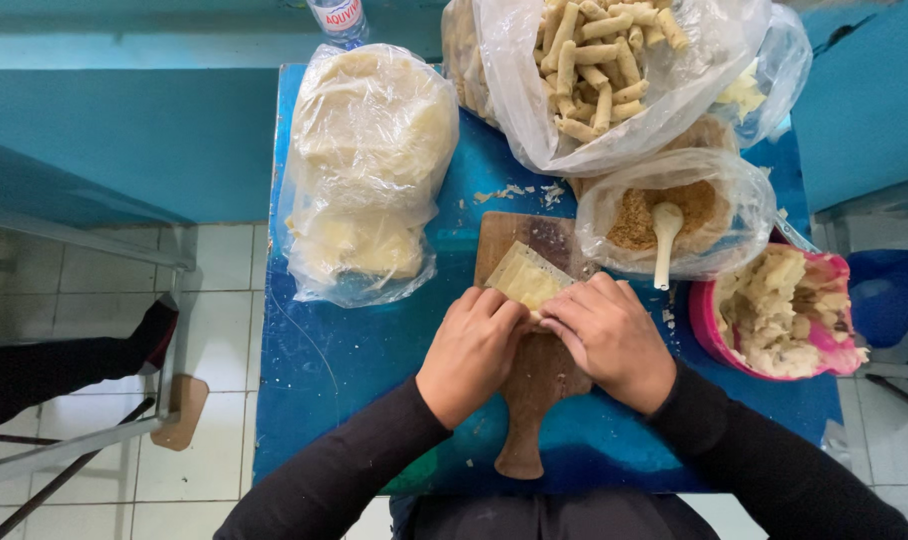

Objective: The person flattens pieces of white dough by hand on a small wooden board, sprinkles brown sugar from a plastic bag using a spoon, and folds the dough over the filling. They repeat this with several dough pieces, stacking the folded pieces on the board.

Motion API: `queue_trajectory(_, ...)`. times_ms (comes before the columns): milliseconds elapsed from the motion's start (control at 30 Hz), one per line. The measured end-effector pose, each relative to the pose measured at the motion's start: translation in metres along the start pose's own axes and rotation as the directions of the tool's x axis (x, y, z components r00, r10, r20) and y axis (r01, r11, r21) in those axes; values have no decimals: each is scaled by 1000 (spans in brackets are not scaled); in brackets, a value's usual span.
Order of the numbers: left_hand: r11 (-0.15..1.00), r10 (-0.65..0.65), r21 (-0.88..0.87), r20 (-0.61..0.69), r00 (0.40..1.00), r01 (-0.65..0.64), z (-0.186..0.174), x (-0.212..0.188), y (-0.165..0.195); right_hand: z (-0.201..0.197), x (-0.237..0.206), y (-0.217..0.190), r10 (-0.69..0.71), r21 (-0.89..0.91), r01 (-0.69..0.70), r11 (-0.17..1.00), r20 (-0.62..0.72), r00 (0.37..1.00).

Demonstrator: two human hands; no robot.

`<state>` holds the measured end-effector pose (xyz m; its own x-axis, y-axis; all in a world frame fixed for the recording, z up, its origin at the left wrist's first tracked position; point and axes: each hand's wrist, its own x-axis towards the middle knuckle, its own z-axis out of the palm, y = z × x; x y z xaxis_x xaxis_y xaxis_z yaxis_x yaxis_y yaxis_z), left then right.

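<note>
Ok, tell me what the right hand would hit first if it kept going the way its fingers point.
The right hand points up-left over the wooden board. It would probably first meet the pale wrapper sheet it already touches, then the left hand.

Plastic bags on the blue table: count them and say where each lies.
3, perhaps more hidden behind: bag of wrappers far left, bag of rolls at the far edge, bag of crumbs beside the pink bowl.

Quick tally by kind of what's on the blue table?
Plastic bags: 4 (pale wrappers, finished rolls, brown crumbs with spoon, one behind)
Wooden boards: 1
Pink bowls: 1
Bottles: 1
Wrappers being rolled: 1, under left hand and right hand
Total: 8
</note>
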<state>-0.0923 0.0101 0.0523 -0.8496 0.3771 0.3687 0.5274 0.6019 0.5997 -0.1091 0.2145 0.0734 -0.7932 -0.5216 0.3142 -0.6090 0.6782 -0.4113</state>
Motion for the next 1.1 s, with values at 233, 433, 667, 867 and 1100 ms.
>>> queue_trajectory(233,999,-39,-40,-25,999,38,0,4,-3,0,9,7,-7,28,6,1000,8,1000)
queue_trajectory(433,1000,-4,-10,-29,1000,4,1,5,-1,0,14,8,54,36,-56,998,55,997)
queue_trajectory(667,986,-150,-77,-14,989,148,4,5,-4,4,16,18,102,84,-111,990,105,989)
queue_trajectory(867,995,-35,-92,-2,999,34,2,7,-8,3,15,21,-23,164,12,986,67,997)
queue_trajectory(1100,998,38,-47,54,998,-35,0,6,-6,-3,11,12,-55,67,48,997,107,993)
